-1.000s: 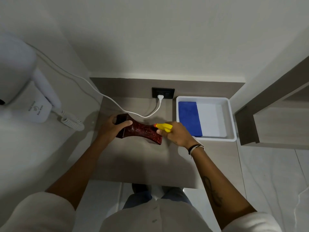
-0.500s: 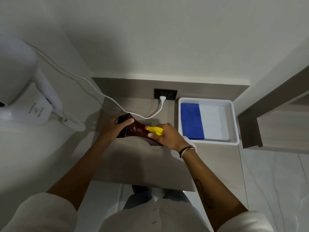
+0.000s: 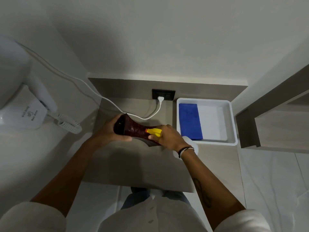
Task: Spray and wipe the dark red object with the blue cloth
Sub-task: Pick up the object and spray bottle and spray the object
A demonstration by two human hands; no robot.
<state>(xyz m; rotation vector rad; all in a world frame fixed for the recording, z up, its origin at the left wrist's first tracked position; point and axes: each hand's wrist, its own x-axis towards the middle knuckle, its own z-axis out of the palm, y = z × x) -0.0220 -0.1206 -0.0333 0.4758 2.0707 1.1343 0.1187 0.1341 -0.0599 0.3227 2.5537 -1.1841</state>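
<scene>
Left hand (image 3: 110,131) grips dark red object (image 3: 133,129); right hand (image 3: 168,137) clasps spray bottle (image 3: 154,131).

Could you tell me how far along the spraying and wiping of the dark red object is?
Spraying is in hand: the left hand holds the dark red object, the right hand aims the yellow-nozzled spray bottle at it. Wiping remains: the blue cloth lies folded in the white tray.

Dark red flared object (image 3: 133,129) held tilted, folded blue cloth (image 3: 190,121) flat in tray
</scene>
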